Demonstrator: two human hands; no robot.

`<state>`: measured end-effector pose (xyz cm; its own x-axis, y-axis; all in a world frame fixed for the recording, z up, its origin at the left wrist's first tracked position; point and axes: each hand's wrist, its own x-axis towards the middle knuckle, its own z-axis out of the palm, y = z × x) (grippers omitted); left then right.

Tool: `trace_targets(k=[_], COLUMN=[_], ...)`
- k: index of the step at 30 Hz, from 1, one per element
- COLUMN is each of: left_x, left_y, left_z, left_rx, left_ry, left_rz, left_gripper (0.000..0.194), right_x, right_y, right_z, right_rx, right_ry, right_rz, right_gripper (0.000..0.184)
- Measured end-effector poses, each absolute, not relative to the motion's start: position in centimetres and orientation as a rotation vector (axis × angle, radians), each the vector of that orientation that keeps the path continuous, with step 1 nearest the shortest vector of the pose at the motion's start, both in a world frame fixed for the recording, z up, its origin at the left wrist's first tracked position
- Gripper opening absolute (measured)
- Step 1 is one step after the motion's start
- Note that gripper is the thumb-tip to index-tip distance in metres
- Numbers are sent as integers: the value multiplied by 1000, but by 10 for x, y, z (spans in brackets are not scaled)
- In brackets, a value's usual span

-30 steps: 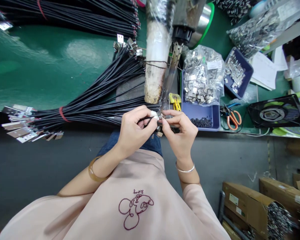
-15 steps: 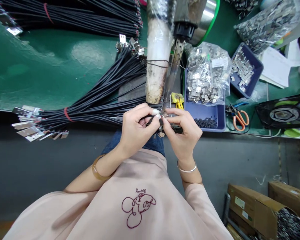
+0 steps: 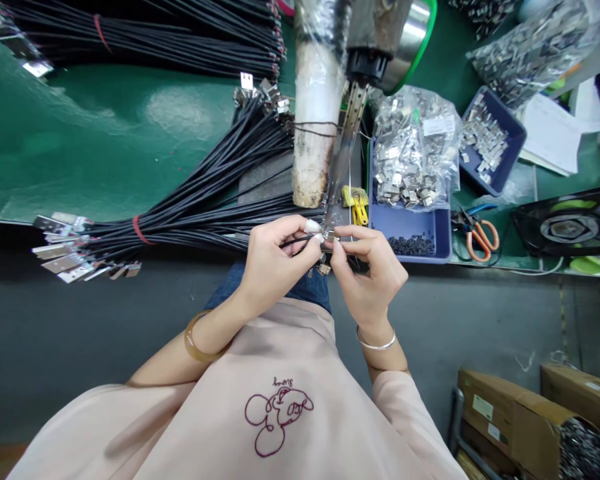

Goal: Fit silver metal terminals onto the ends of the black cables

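My left hand [image 3: 281, 261] pinches the end of a black cable, thumb and forefinger closed near its tip. Facing it, my right hand [image 3: 369, 270] is closed on a small metal connector [image 3: 331, 235] at that cable end; the fingers partly cover it. Just above the fingertips the metal nozzle [image 3: 349, 143] of a soldering tool slants down. Beside the nozzle hangs a white wrapped tube [image 3: 311, 147] with a browned end. A bundle of black cables [image 3: 195, 223], tied with a red band, runs left from my hands and ends in metal plugs [image 3: 67, 250].
Right of my hands stands a blue tray [image 3: 444, 233] with a bag of metal connectors [image 3: 413, 160] and small black parts. Orange-handled pliers [image 3: 481, 240], a fan [image 3: 563, 227] and a second blue tray [image 3: 516, 143] lie farther right. A yellow clip-like tool [image 3: 357, 205] is near the nozzle.
The view has shifted slightly, so the bench things appear a little farther right. My right fingers have drawn slightly away from the left ones, and more of the metal connector shows.
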<state>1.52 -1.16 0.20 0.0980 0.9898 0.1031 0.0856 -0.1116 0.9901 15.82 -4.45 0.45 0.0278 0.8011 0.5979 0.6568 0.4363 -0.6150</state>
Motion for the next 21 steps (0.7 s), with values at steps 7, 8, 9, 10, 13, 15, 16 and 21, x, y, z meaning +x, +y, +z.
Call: trace_targets(k=[7, 8, 9, 10, 13, 15, 16, 21], left_x=[12, 12, 13, 13, 15, 16, 17, 16], left_y=[-15, -15, -15, -14, -13, -12, -12, -12], left_z=[4, 3, 2, 1, -1, -2, -1, 2], left_rx=[1286, 1274, 1264, 1258, 1248, 1248, 1247, 1271], left_ry=[1095, 1098, 1105, 1112, 1125, 1122, 1119, 1155], left_rz=[1151, 1142, 1139, 1141, 1170, 1199, 1211, 1150], left_gripper=[4, 4, 4, 4, 4, 4, 4, 5], right_x=[162, 162, 162, 161, 160, 159, 159, 159], right_y=[-41, -41, -40, -39, -35, -33, -32, -36], right_z=[5, 5, 5, 6, 6, 6, 6, 3], right_rx=[-1303, -1297, -1295, -1297, -1310, -1310, -1306, -1272], right_ry=[-1649, -1679, -1705, -1724, -1745, -1745, -1746, -1796], right_rz=[410, 354, 304, 268, 214, 191, 179, 114], right_gripper=[10, 11, 11, 11, 11, 10, 10, 12])
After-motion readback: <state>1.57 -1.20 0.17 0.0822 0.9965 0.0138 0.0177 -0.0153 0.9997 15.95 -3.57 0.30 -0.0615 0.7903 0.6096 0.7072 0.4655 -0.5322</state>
